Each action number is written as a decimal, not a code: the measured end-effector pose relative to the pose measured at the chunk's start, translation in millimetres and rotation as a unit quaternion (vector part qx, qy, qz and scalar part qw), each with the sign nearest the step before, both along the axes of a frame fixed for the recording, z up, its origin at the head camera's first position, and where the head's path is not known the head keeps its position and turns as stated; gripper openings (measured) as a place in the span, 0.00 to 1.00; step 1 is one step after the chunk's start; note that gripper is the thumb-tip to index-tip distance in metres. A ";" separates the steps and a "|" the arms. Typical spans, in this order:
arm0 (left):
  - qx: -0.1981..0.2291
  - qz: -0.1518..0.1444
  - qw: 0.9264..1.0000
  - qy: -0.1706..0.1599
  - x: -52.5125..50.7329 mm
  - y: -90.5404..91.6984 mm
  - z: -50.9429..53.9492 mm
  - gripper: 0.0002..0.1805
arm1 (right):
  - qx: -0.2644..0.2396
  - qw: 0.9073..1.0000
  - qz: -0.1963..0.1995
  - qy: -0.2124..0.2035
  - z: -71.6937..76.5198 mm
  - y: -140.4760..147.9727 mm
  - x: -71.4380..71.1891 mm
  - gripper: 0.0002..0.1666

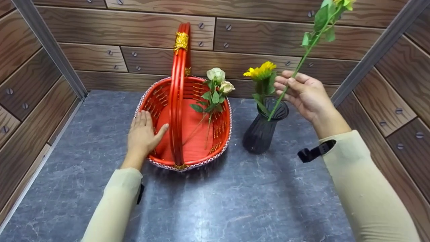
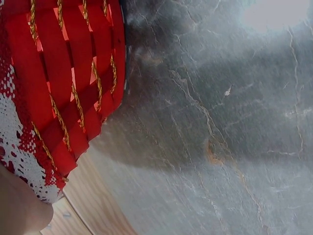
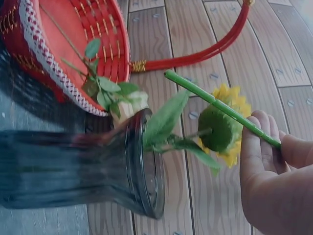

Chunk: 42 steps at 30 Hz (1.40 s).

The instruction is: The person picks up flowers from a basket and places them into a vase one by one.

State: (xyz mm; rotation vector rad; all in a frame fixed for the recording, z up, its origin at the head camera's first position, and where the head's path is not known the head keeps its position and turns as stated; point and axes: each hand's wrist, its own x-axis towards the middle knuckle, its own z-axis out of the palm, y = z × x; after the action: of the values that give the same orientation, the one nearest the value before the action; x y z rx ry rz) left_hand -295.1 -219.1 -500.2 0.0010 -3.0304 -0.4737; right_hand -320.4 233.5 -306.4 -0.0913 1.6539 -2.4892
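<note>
My right hand (image 1: 307, 95) pinches a long green flower stem (image 3: 220, 105) between thumb and fingers. Leaves grow on its upper part, and its yellow bloom (image 1: 347, 4) is cut off by the top edge of the head view. The stem's bare lower end is apart from the dark glass vase (image 3: 73, 169), out past its mouth in the right wrist view. One sunflower (image 1: 262, 71) stands in that vase. On the left rim of a red woven basket (image 1: 161, 163) rests my left hand (image 1: 142, 134), fingers straight. Cream roses (image 1: 216, 74) lean inside the basket against its right side.
The basket's tall red handle (image 1: 178, 101) arches over its middle. Basket and vase stand side by side on a grey marbled tabletop (image 1: 215, 208). Wood-patterned panels (image 1: 255, 37) close off the back and both sides.
</note>
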 end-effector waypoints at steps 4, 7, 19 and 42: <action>0.001 -0.002 1.000 0.002 0.0 -0.3 -0.3 0.55 | 0.040 0.999 -0.032 0.018 -0.7 2.8 -1.2 0.17; 0.000 -0.002 1.000 0.002 0.1 -0.2 -0.6 0.55 | 0.058 0.997 -0.040 0.029 -1.5 4.3 -2.6 0.17; 0.008 0.000 1.000 0.006 0.9 -0.2 0.3 0.54 | 0.083 0.995 -0.047 0.023 -0.3 10.0 -11.3 0.16; 0.006 0.002 1.000 0.002 -0.2 0.2 -0.9 0.55 | 0.135 0.989 -0.053 0.036 -23.6 11.7 -18.8 0.25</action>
State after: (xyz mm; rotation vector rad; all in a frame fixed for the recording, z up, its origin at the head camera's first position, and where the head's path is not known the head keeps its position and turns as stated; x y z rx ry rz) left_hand -295.3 -218.9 -501.1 0.0059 -3.0232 -0.4910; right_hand -339.2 245.2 -330.0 -0.0635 2.0601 -2.3309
